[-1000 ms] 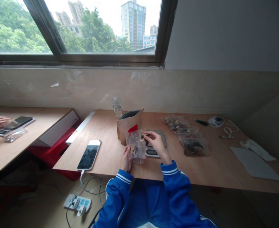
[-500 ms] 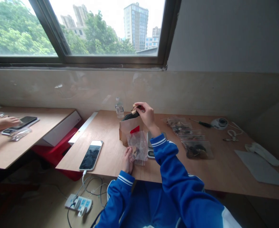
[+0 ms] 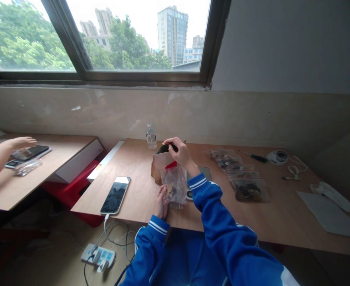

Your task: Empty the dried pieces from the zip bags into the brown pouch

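My left hand (image 3: 161, 203) pinches the edge of a clear zip bag (image 3: 177, 182) near the table's front edge. A few small brownish pieces show inside it. Just behind it a brown paper bag (image 3: 157, 169) stands upright with its dark mouth open and a red patch on its side. Over that mouth my right hand (image 3: 181, 153) is bent down, fingers curled together. What its fingertips hold, if anything, is hidden or too small to name. A small scale (image 3: 205, 172) sits partly behind my right wrist and the zip bag.
Several filled zip bags (image 3: 249, 190) lie to the right, near a screwdriver (image 3: 257, 158) and a white dome camera (image 3: 278, 157). A charging phone (image 3: 115, 195) is at left, a water bottle (image 3: 151, 137) behind. Another person's hand (image 3: 21, 143) works at the left table.
My right hand has lowered slightly into the paper bag's mouth; the light brown piece it held up is no longer clearly visible. My left hand stays on the zip bag.
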